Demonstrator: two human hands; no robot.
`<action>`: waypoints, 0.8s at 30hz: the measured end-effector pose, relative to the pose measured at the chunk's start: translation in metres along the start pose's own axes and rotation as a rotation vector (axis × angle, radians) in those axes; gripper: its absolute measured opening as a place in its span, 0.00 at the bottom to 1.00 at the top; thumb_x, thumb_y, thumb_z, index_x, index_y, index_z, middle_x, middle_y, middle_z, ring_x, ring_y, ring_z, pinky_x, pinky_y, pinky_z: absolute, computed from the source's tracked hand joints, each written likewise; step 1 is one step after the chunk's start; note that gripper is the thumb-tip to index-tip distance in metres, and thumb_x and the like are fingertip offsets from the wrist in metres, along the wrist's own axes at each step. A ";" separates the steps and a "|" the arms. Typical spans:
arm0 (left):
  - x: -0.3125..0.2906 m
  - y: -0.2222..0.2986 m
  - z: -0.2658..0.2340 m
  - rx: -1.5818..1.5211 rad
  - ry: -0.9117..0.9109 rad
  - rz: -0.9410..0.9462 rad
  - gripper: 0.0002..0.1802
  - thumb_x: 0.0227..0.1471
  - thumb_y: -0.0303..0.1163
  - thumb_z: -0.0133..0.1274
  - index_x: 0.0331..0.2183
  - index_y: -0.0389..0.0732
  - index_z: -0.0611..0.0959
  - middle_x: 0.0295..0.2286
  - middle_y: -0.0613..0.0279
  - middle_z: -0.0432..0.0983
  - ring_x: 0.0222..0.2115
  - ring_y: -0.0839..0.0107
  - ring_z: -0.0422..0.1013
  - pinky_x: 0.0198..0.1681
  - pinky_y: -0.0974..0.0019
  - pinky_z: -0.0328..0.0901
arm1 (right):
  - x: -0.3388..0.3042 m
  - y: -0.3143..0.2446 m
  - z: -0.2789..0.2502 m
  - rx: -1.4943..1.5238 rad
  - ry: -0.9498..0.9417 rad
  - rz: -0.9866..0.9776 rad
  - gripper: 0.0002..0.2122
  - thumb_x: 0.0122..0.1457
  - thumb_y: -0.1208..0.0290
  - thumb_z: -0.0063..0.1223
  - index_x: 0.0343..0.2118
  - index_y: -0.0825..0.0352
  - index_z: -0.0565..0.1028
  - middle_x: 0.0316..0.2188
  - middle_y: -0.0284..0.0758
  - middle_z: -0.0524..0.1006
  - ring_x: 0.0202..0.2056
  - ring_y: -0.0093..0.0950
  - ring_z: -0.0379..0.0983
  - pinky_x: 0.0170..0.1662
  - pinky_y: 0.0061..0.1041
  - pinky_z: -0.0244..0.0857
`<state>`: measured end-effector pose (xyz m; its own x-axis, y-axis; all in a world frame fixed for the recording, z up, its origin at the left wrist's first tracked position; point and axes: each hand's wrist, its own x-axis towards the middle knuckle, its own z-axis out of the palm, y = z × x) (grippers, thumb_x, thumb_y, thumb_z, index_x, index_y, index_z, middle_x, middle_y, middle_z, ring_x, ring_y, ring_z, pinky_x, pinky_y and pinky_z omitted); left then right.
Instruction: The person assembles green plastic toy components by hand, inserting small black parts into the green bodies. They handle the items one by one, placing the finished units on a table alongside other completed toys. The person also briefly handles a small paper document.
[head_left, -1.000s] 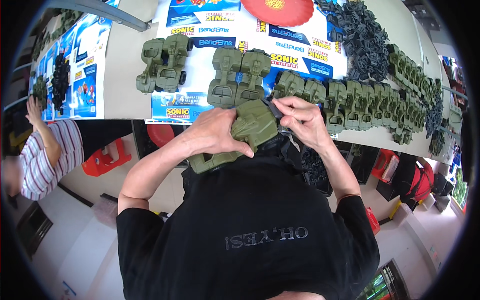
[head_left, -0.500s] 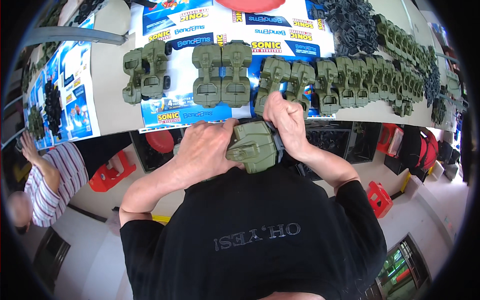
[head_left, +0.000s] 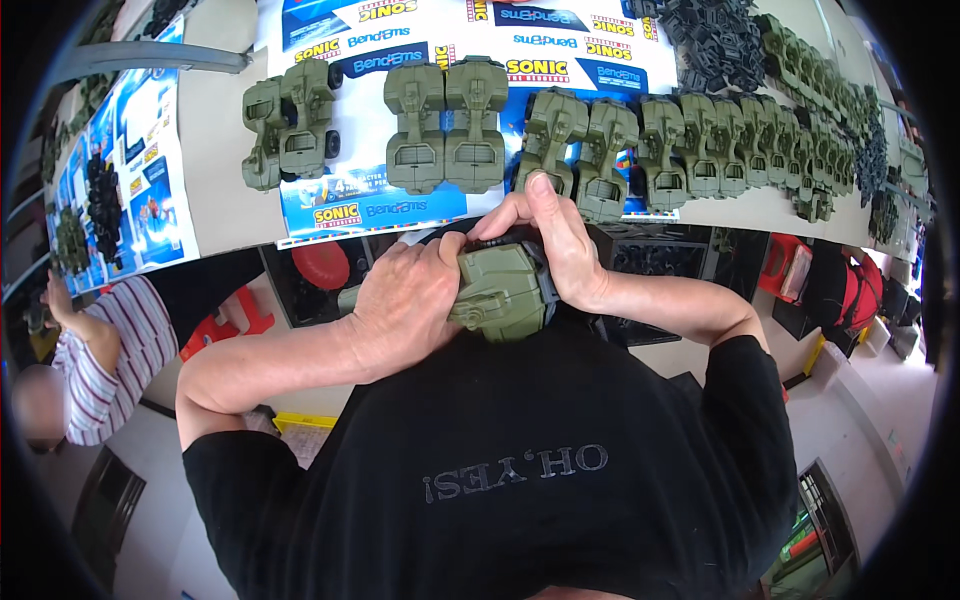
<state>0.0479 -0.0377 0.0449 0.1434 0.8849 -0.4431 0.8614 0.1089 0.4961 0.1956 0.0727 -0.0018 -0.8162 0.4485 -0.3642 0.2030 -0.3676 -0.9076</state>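
Olive toy vehicle (head_left: 503, 295) sits just off the near edge of the tabletop (head_left: 220, 195), held by the left hand (head_left: 412, 300); right hand (head_left: 560, 245), grip unclear, meets its right end: brace firmly.

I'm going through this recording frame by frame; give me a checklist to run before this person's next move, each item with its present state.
1. Left hand gripping the green toy vehicle: ok.
2. Right hand in contact with the vehicle's end: ok, beside the dark grey piece.
3. Dark grey piece fully seated: cannot tell, the right hand partly covers it.
4. Underside of the held vehicle in sight: not ok, it is hidden in this view.
5. Vehicle clear of the lined-up toy vehicles: ok, held apart from them, near the table edge.
6. Co-worker's hand out of the way: ok, far left.
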 end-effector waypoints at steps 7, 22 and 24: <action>-0.004 -0.002 0.009 0.091 0.003 0.022 0.28 0.30 0.30 0.59 0.35 0.30 0.67 0.23 0.50 0.70 0.27 0.56 0.70 0.35 0.63 0.64 | -0.001 0.010 0.003 0.002 -0.045 -0.145 0.30 0.63 0.53 0.21 0.23 0.74 0.71 0.27 0.43 0.74 0.32 0.31 0.69 0.43 0.27 0.60; 0.019 -0.101 0.007 -0.437 0.291 0.185 0.40 0.25 0.38 0.56 0.46 0.33 0.69 0.41 0.50 0.70 0.40 0.57 0.69 0.45 0.59 0.62 | 0.056 -0.035 -0.012 0.289 -0.214 0.219 0.27 0.60 0.46 0.29 0.43 0.68 0.69 0.39 0.32 0.71 0.42 0.21 0.64 0.44 0.22 0.58; 0.011 -0.104 0.008 -0.887 0.214 0.083 0.39 0.27 0.37 0.58 0.46 0.34 0.69 0.41 0.52 0.71 0.40 0.61 0.69 0.46 0.62 0.62 | 0.056 -0.033 -0.013 0.196 -0.161 0.122 0.23 0.61 0.51 0.33 0.43 0.68 0.70 0.40 0.32 0.71 0.42 0.20 0.65 0.43 0.21 0.58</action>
<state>-0.0364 -0.0427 -0.0177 0.0183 0.9608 -0.2766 0.1497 0.2709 0.9509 0.1503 0.1198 0.0048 -0.8705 0.2620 -0.4166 0.2096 -0.5684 -0.7956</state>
